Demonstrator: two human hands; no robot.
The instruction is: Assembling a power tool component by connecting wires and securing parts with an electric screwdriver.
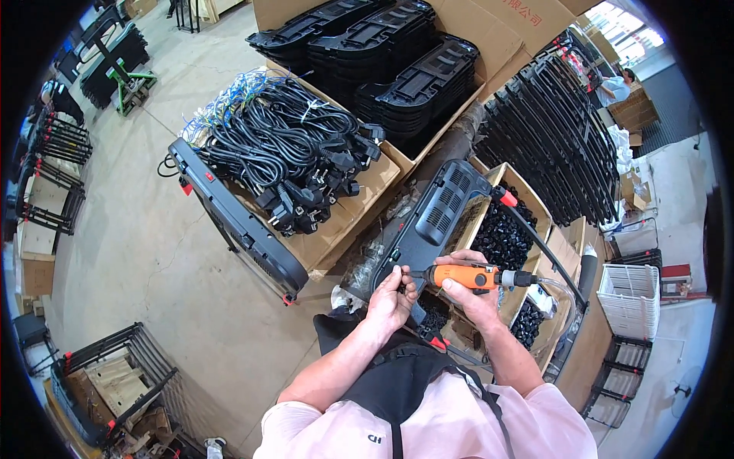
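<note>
My right hand (pixel 475 300) is wrapped round an orange air screwdriver (pixel 459 276), which lies level with its bit pointing left. A clear hose (pixel 562 286) runs from its black rear end. At the tip of the bit, the fingers of my left hand (pixel 394 300) are pinched together; whatever they hold is too small to make out. Beneath and just beyond both hands lies a black plastic machine cover (pixel 417 229) with a vented bulge, joined to a black tubular frame (pixel 544 249) with red clips.
Trays of small black parts (pixel 506 229) stand at right. Ahead are a carton of bundled black power cables (pixel 267 145) and a big carton of stacked black covers (pixel 420 84). Another black cover (pixel 237 222) stands at left. Black frames (pixel 550 138) lean at far right, near another person (pixel 614 90).
</note>
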